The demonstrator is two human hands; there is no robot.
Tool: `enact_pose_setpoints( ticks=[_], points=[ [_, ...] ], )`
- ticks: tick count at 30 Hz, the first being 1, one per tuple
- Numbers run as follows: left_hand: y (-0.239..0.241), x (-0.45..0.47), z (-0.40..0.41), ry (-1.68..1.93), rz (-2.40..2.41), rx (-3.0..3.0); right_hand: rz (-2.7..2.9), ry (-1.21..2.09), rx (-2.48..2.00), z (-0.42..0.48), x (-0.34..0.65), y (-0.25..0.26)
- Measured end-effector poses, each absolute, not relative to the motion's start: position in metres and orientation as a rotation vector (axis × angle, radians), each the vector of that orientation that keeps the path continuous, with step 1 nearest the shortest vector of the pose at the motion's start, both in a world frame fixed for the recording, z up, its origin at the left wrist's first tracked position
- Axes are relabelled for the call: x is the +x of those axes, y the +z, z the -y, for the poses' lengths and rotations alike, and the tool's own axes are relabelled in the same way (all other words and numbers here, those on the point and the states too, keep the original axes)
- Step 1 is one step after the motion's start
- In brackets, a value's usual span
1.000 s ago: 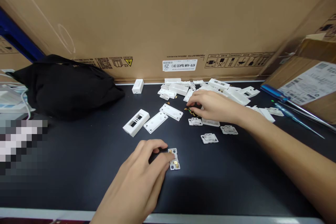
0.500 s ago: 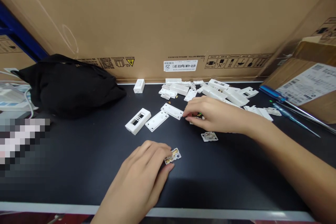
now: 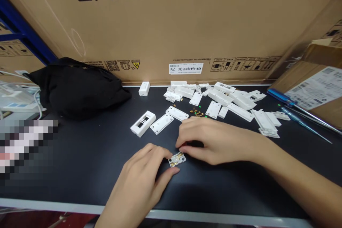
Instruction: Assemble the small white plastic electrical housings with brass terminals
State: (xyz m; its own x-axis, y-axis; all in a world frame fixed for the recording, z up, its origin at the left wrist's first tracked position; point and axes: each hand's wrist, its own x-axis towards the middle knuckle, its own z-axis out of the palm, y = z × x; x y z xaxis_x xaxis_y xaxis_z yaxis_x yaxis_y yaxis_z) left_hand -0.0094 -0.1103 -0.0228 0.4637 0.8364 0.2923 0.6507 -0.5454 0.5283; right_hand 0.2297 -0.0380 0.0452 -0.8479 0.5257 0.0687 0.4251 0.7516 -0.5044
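A small white plastic plate with brass contacts (image 3: 177, 159) lies low over the dark tabletop. My left hand (image 3: 145, 174) grips it at its left end between thumb and fingertips. My right hand (image 3: 207, 139) is just above and to the right of it, thumb and forefinger drawn together; whatever is in that pinch, if anything, is too small or hidden to make out. Beyond the right hand lies a scatter of small brass pieces (image 3: 197, 113) with green specks. A white frame with two openings (image 3: 143, 123) and two flat white plates (image 3: 161, 123) are further left.
White plastic housings and covers (image 3: 220, 96) are piled towards the back. A blue screwdriver (image 3: 304, 124) lies at the right, beside an opened carton (image 3: 317, 74). A black cloth bag (image 3: 80, 87) sits at the left, and a large cardboard box (image 3: 171, 25) closes off the back.
My right hand has moved from the brass pieces towards me, to the plate in my left hand. My left hand stays nearly in place. The camera view has shifted slightly.
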Motion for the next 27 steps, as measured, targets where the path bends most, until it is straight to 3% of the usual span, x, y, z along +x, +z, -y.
enact_pose_setpoints(
  ticks=[9,16,27],
  points=[
    [-0.022,-0.009,0.109,0.763,-1.217,2.353,2.800,0.673,-0.606,0.050,0.216,0.042],
    [-0.019,-0.006,0.107,0.738,-1.113,2.443,2.559,0.254,-1.214,-0.003,0.254,0.042],
    [-0.017,-0.006,0.105,0.742,-1.071,2.459,2.642,0.187,-1.452,-0.078,0.237,0.029]
  ],
)
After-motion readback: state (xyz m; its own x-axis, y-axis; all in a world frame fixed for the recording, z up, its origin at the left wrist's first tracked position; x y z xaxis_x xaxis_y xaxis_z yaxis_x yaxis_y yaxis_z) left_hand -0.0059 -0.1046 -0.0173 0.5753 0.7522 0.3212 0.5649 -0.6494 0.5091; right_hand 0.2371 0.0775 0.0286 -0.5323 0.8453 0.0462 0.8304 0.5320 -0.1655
